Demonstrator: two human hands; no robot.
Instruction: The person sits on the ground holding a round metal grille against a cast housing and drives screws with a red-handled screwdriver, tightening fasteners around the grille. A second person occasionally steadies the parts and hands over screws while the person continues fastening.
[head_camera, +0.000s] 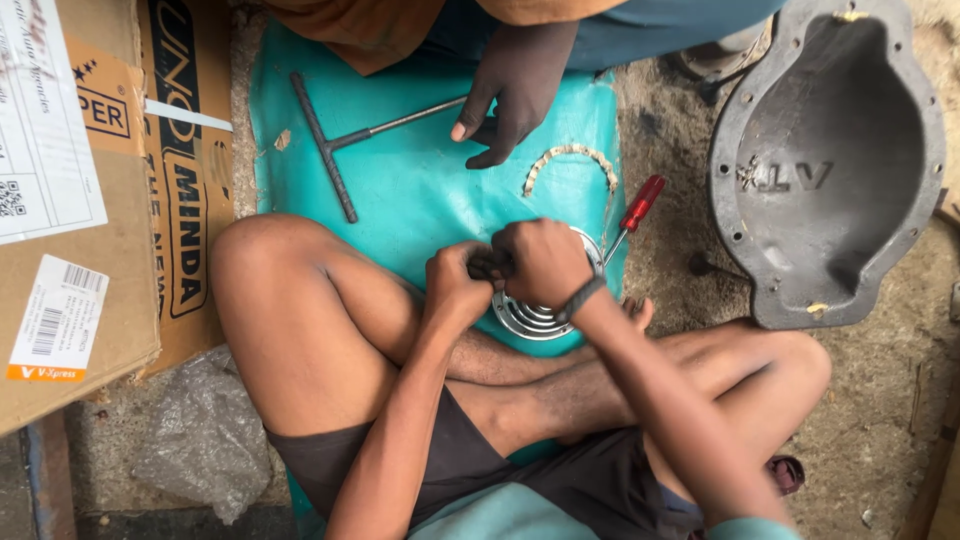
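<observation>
Seated cross-legged person on a teal plastic sheet (420, 190); left hand (457, 283) and right hand (540, 262) closed together, fingers bunched and pinching a small dark part hidden between them, directly above a round ribbed silver metal disc (525, 318) lying on the sheet at the shins. Beside the disc: red-handled screwdriver (634, 215). Farther up: curved beige toothed strip (570, 160); dark steel T-handle wrench (335, 140), its shaft under a second person's hand (510, 90). Right, on the ground: grey cast-metal housing cover (825, 165). Left: brown cardboard boxes (110, 180)
</observation>
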